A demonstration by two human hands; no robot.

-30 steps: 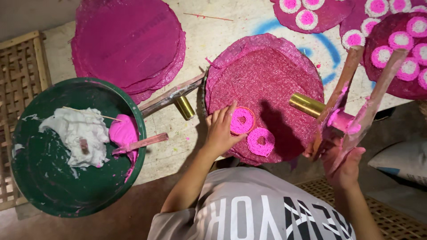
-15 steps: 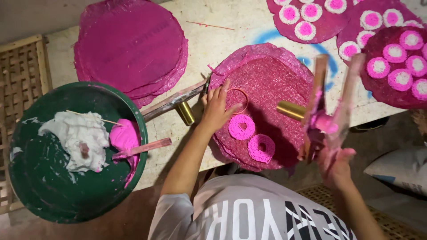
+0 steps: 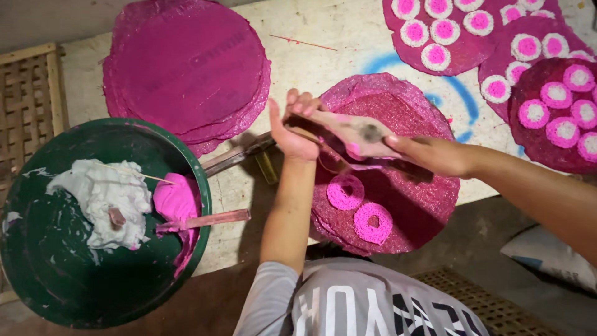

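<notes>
A wooden press (image 3: 360,132) smeared with pink lies level over the round pink mat (image 3: 423,205) in the middle. My left hand (image 3: 293,130) grips its left end. My right hand (image 3: 435,155) reaches in from the right and clasps its handles. Two pink dough rings (image 3: 345,191) (image 3: 373,223) lie on the mat just below the press. What is under the press head is hidden.
A green basin (image 3: 37,292) at the left holds white dough (image 3: 99,199), pink dough (image 3: 177,199) and a wooden stick (image 3: 205,219). A stack of bare pink mats (image 3: 186,68) lies at the back left. Mats with several pink-and-white rings (image 3: 559,118) fill the back right. A woven rack (image 3: 25,93) stands at the far left.
My right hand has swung the wooden press from the mat's right edge to above its middle. My left hand has left the rings and taken hold of the press's end.
</notes>
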